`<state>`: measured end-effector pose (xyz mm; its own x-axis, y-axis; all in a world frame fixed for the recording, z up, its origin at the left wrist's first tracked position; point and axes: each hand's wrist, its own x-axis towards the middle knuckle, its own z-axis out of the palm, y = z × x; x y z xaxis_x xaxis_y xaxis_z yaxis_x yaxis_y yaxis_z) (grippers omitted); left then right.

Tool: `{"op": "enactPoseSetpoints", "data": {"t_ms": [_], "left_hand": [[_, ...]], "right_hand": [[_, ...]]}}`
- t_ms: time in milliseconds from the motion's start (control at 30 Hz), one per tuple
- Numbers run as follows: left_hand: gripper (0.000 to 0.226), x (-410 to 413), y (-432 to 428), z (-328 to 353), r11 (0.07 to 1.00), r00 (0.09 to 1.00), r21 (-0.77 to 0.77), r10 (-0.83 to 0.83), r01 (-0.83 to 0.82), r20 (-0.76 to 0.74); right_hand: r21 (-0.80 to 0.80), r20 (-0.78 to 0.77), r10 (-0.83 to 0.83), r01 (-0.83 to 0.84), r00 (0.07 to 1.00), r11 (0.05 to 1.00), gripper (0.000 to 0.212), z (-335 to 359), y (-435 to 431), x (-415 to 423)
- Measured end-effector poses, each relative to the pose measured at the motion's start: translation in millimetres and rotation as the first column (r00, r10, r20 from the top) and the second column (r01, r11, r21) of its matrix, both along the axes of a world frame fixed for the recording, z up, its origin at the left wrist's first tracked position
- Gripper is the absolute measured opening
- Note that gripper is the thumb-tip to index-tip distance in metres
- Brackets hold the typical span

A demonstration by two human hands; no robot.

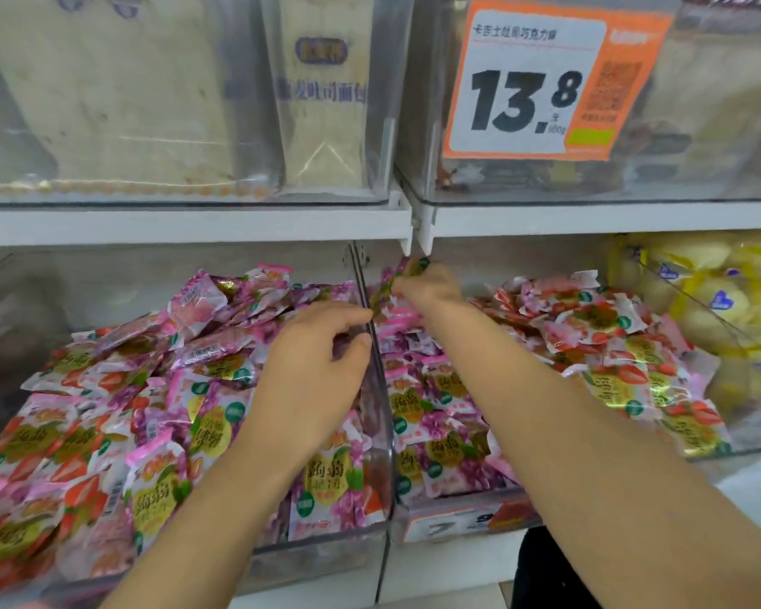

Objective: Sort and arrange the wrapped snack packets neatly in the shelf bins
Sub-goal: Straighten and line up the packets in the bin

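White shelf board (194, 226); orange price tag (624, 94) above

Left hand (321, 345), fingers curled, at the shared wall (381, 397) of two clear plastic shelf bins (326, 551); grip unclear. Right hand (431, 287) pinches a purple-green wrapped snack packet (409, 268) far back. Pink, purple, red wrapped packets (106, 432) heap both. Orange-white price tag (532, 81) above.

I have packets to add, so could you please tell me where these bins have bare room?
Bare room shows in the left bin's back-left corner, behind its packet heap, and along the right bin's back wall, under the shelf. Around the divider it is crowded: the left hand and right hand, holding a purple packet, reach over piled packets.
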<state>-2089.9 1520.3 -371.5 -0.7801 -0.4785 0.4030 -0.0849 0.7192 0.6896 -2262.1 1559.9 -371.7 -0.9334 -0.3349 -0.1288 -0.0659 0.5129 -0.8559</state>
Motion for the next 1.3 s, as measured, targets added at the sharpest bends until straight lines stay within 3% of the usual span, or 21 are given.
{"op": "enactPoseSetpoints", "data": {"t_ms": [133, 200, 300, 367, 467, 600, 733, 800, 867, 967, 1167, 1300], "left_hand": [[0.03, -1, 0, -1, 1.0, 1.0, -0.012, 0.001, -0.001, -0.014], [0.031, 0, 0, -1, 1.0, 1.0, -0.008, -0.001, 0.001, -0.015], [0.031, -1, 1, -1, 1.0, 1.0, 0.01, -0.001, 0.001, -0.015], [0.032, -1, 1, -1, 1.0, 1.0, 0.01, 0.002, -0.002, -0.01], [0.032, -1, 1, -1, 1.0, 1.0, 0.014, 0.001, 0.0, -0.011], [0.032, 0, 2, -3, 1.0, 1.0, 0.0, -0.006, 0.006, -0.016], [0.032, 0, 1, -2, 1.0, 1.0, -0.001, -0.003, 0.003, -0.019], [0.032, 1, 2, -1, 1.0, 1.0, 0.009, -0.005, 0.006, -0.022], [0.032, 1, 2, 0, 1.0, 1.0, 0.014, -0.009, 0.009, -0.022], [0.033, 3, 2, 0, 1.0, 1.0, 0.014, -0.01, 0.01, -0.02], [0.033, 7, 3, -1, 1.0, 1.0, 0.022, -0.019, 0.019, -0.004], [0.03, 13, 2, -1, 0.998, 1.0, 0.064, -0.021, 0.021, -0.002]], "right_hand": [[0.049, -0.081, 0.06, -0.056, 0.995, 0.997, 0.017, -5, -2, 4], [-0.013, -0.019, 0.023, -0.023, 1.0, 1.0, 0.026, -5, 5, -3], [-0.094, 0.11, -0.012, 0.022, 0.994, 0.995, 0.014, -6, 21, -14], [0.083, 0.028, 0.038, -0.041, 0.999, 0.996, 0.015, -9, 26, -17], [0.4, -0.144, 0.156, -0.087, 0.977, 0.912, 0.023, -13, 25, -18], [0.385, -0.303, 0.156, -0.029, 0.94, 0.923, 0.066, -13, 24, -19], [0.675, -0.519, 0.381, 0.094, 0.765, 0.732, 0.05, -16, 36, -15], [0.68, -0.551, 0.46, 0.055, 0.696, 0.731, 0.028, -21, 37, -12], [0.635, -0.503, 0.488, -0.078, 0.714, 0.769, 0.02, -27, 38, -7], [0.609, -0.321, 0.536, -0.264, 0.781, 0.748, 0.045, -32, 38, 5], [0.779, -0.211, 0.545, -0.197, 0.812, 0.595, 0.064, -33, 28, 15], [0.794, -0.205, 0.548, -0.19, 0.811, 0.578, 0.061, -32, 32, 15]]}}
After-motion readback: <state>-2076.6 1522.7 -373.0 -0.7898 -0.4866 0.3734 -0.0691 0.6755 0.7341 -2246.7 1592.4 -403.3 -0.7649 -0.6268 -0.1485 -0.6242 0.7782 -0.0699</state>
